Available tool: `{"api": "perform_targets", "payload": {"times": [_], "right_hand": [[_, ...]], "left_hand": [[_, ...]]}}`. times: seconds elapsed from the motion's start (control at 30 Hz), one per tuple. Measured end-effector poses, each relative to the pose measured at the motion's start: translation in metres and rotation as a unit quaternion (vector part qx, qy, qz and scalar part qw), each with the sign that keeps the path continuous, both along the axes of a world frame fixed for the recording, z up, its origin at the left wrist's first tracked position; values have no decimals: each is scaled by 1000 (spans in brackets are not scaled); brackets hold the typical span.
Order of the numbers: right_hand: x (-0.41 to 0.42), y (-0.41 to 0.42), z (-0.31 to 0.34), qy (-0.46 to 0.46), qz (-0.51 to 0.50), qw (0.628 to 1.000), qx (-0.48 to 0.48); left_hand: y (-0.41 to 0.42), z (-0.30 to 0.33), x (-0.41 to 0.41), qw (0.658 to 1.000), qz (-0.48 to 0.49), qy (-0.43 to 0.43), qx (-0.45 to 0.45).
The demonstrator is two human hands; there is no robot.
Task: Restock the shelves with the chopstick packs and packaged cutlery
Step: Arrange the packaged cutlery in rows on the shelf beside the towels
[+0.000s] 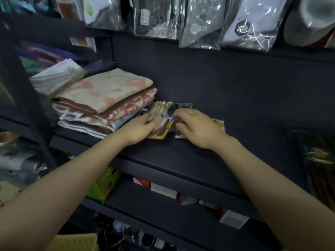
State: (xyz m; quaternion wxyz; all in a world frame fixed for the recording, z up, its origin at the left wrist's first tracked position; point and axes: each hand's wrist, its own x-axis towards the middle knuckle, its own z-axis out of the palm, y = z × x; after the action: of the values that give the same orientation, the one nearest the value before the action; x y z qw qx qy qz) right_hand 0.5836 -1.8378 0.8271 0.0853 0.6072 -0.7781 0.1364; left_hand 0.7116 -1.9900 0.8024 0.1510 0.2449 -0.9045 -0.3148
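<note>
Head view: on the dark shelf [181,156], just right of the towels [107,104], lies a fanned bundle of cutlery packs [164,115]. The left hand [139,130] curls loosely around the bundle's 9 o'clock edge, thumb on top. The right hand [197,128] lies flat on the packs at 3 o'clock, fingers bent and pressing down; whether it pinches anything I cannot tell. The packs look light, thin and glossy, likely slippery and prone to fanning apart, so squaring them by opposite edges seems wisest
</note>
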Motion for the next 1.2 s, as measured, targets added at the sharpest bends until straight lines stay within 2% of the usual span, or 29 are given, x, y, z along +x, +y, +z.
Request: {"api": "perform_targets", "payload": {"times": [0.1, 0.23, 0.37, 0.5, 0.6, 0.67, 0.77, 0.87, 0.97, 1.2], "right_hand": [[-2, -29, -4, 27, 51, 990, 126], [-15, -41, -4, -18, 2, 986, 166], [-26, -31, 1, -12, -26, 986, 165], [-25, -16, 8, 40, -102, 977, 181], [-24, -20, 17, 92, -134, 963, 216], [-27, -34, 18, 106, -97, 971, 193], [-32, -55, 10, 18, -10, 981, 192], [-37, -63, -2, 22, 16, 960, 277], [-50, -58, -6, 25, -2, 956, 291], [-69, -31, -2, 42, -103, 943, 315]], "left_hand": [[-4, -5, 13, 990, -71, -82, -86], [-19, -15, 26, 972, -143, -108, -152], [-24, -19, 31, 952, -200, -68, -221], [-13, -21, 33, 910, -258, 45, -322], [-7, -15, 35, 913, -274, 52, -299], [-8, -8, 32, 918, -257, 49, -297], [-19, -1, 16, 925, -249, -56, -282], [-24, 2, -2, 910, -280, -129, -279], [-26, 0, -12, 907, -257, -185, -278], [-12, -4, -1, 932, -149, -153, -294]]}}
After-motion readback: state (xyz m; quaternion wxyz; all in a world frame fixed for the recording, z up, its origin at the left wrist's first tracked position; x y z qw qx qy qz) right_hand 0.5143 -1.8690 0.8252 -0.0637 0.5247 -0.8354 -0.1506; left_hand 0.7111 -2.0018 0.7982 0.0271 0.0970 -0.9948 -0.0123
